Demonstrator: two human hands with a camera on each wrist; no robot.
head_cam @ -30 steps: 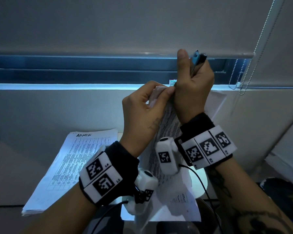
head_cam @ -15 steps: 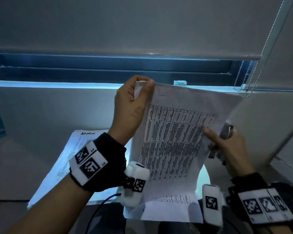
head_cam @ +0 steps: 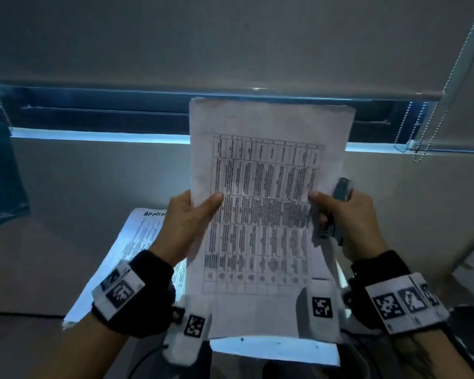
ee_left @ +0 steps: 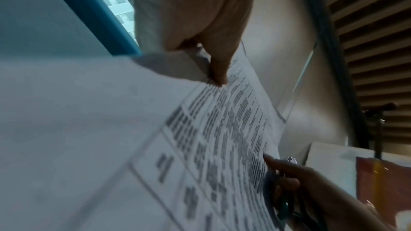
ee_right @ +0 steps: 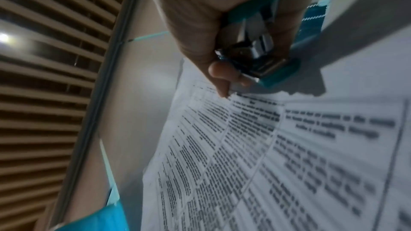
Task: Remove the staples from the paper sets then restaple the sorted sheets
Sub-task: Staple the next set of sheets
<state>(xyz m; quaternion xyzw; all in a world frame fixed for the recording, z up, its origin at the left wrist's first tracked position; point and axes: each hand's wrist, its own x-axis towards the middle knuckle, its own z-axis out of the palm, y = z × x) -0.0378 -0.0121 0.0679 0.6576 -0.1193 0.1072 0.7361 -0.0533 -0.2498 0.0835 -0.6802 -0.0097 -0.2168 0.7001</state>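
I hold a paper set (head_cam: 263, 187) printed with a table upright in front of me, with both hands. My left hand (head_cam: 203, 203) pinches its left edge at mid-height, thumb on the printed face. My right hand (head_cam: 320, 203) pinches the right edge with its thumb while its fingers curl round a teal stapler (head_cam: 340, 206). The right wrist view shows the stapler (ee_right: 255, 45) in the palm, metal parts facing the paper set (ee_right: 266, 147). In the left wrist view my left thumb (ee_left: 219, 69) presses the sheet (ee_left: 222, 138), which hides the other fingers.
A stack of printed sheets marked ADMIN (head_cam: 137, 247) lies on the table at the left. A loose white sheet (head_cam: 274, 351) lies below the held set. A lowered roller blind (head_cam: 230, 36) and its bead chain (head_cam: 416, 143) hang ahead over the window sill.
Both hands were bunched at the set's top corner with the stapler. The right hand dropped to the right edge, then the left slid down to the left edge; the set now stands flat.
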